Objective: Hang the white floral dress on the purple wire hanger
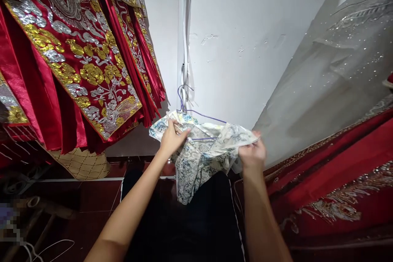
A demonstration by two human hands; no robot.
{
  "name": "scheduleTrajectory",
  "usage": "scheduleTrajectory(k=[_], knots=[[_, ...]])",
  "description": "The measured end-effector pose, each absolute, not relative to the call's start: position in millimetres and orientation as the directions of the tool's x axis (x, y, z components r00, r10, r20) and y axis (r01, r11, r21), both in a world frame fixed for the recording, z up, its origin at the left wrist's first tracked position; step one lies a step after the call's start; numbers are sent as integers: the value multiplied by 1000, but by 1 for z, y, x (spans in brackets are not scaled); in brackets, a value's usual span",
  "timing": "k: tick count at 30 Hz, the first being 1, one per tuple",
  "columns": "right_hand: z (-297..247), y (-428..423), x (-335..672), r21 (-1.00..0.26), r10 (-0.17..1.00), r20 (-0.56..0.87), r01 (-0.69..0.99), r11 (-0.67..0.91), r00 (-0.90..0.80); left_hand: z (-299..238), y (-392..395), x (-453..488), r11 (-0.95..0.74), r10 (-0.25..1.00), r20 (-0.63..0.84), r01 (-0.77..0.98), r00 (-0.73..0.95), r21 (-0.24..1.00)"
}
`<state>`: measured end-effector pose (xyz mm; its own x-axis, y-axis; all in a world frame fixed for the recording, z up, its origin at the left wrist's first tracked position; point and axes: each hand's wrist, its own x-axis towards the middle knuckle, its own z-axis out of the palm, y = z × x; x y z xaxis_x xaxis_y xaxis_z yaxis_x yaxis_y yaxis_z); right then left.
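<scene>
A pale floral garment (190, 163), patterned in blue, green and yellow, hangs on a thin purple wire hanger (206, 116) in front of me. The hanger's hook points up toward the white wall. At the garment's left shoulder, my left hand (174, 136) pinches the cloth near the neckline between thumb and fingers. My right hand (254, 150) grips the sleeve or shoulder end on the other side and holds it stretched outward. Part of the hanger's lower bar shows through the neck opening. Folds of the lower cloth hang down over my dark trousers.
Red robes (92, 73) with gold and silver embroidery hang at the left. A sheer sparkling gown (334, 73) and a beaded red garment (334, 188) fill the right. A cable runs down the white wall (239, 16). White cords (61, 242) lie at the lower left.
</scene>
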<state>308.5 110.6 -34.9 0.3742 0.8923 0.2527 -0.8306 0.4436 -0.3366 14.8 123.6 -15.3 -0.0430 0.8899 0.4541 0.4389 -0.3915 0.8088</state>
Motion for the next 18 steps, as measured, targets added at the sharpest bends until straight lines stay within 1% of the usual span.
scheduleTrajectory(k=[3, 5, 6, 8, 12, 18], knots=[[-81, 92, 291, -308, 914, 235, -867, 393, 331, -9, 148, 16, -387, 813, 530, 457, -242, 801], [-102, 81, 279, -279, 929, 224, -894, 351, 295, -5, 160, 10, -426, 761, 572, 428, -307, 797], [-109, 78, 274, -265, 935, 217, -905, 334, 281, -3, 164, 5, -446, 748, 583, 412, -317, 795], [-116, 74, 269, -261, 945, 203, -916, 303, 255, 1, 170, -6, -471, 764, 565, 331, -312, 818], [-121, 78, 267, -303, 965, 153, -919, 253, 215, 3, 175, -24, -452, 837, 457, 90, -302, 887], [-130, 79, 257, -288, 984, -26, -944, 161, 175, 12, 161, -50, -362, 918, 333, -110, -217, 926]])
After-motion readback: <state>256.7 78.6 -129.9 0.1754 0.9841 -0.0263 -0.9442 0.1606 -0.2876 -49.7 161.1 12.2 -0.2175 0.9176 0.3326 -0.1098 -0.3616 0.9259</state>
